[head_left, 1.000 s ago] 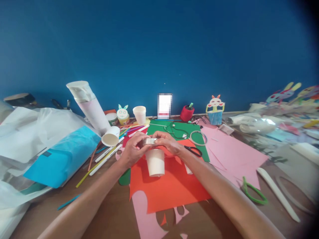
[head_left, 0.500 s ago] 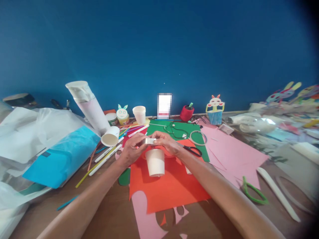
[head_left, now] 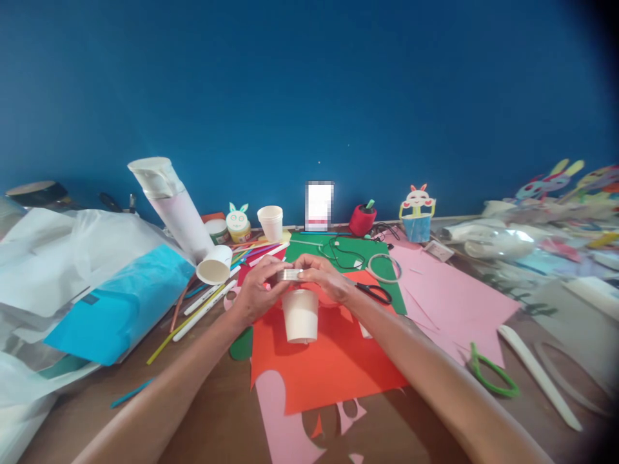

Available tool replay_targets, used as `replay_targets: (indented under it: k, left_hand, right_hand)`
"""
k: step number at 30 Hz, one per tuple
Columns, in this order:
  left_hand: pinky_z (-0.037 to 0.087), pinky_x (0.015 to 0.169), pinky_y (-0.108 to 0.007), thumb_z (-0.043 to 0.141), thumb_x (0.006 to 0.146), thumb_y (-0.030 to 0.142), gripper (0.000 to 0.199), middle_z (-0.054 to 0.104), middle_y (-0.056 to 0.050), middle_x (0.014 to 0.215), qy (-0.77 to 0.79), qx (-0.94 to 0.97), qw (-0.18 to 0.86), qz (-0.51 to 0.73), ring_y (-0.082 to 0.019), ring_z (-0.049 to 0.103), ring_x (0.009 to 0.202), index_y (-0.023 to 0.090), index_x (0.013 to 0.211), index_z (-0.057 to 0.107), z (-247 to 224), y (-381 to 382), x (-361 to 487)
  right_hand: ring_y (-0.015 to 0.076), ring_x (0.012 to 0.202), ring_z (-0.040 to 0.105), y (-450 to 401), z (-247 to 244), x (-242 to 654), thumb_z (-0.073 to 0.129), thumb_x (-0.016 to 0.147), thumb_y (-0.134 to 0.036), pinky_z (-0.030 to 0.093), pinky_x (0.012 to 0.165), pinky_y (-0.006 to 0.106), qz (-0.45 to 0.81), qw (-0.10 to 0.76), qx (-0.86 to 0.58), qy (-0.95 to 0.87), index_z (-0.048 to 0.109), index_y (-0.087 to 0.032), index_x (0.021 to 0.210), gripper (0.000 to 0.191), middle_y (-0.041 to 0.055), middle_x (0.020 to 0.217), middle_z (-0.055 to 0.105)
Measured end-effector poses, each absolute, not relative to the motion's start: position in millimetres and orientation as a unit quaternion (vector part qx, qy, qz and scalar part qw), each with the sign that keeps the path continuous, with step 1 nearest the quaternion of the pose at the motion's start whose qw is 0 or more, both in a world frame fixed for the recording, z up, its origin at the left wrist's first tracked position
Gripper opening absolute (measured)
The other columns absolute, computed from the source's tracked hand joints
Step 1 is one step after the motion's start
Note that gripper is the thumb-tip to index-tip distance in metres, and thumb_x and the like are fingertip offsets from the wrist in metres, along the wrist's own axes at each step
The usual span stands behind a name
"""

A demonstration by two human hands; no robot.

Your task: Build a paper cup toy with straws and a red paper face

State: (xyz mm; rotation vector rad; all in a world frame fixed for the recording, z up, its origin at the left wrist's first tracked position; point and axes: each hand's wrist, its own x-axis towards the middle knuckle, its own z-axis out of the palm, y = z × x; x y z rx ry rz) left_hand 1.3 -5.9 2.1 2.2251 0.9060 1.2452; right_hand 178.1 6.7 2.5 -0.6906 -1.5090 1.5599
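Note:
Between my two hands is a small, flat, whitish-silver item, too small to name. My left hand has its fingers closed on the left end of it. From the other side, my right hand pinches its right end. Just below them a white paper cup shows over the orange sheet, its wide end toward me hidden from clear view. Whether a finger touches the cup cannot be made out. Black-handled scissors lie right of my right hand.
Pink paper lies on the right, with a green pipe cleaner loop. On the left are a blue packet, a leaning white bottle and a tipped cup. Behind stand another cup and a blue basket.
Both hands keep nearly the same place and the same hold. The white cup has shifted very slightly to the left.

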Motion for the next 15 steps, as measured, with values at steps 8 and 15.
replay_targets:
  k: [8,15]
  left_hand:
    - [0.041,0.067,-0.024,0.052,0.078,0.015,0.015,0.053,-0.003,0.084,0.318,0.792,0.244,0.46,-0.013,0.051,0.078,0.018,0.09,0.06,-1.1,-0.2,-1.8]
    - [0.041,0.067,-0.025,0.053,0.078,0.018,0.012,0.054,-0.003,0.083,0.327,0.793,0.25,0.45,-0.014,0.052,0.077,0.018,0.088,0.06,-1.8,0.8,-3.6]
  right_hand:
    - [0.0131,0.067,0.054,9.7,-2.7,178.3,0.055,0.07,-0.021,0.041,0.068,0.029,0.663,0.421,-0.231,-0.574,0.053,-0.015,0.076,0.009,0.0036,0.08,0.058]
    - [0.014,0.068,0.055,12.0,-5.3,182.7,0.054,0.067,-0.019,0.042,0.069,0.03,0.667,0.412,-0.223,-0.58,0.055,-0.015,0.08,0.013,0.0037,0.08,0.058]
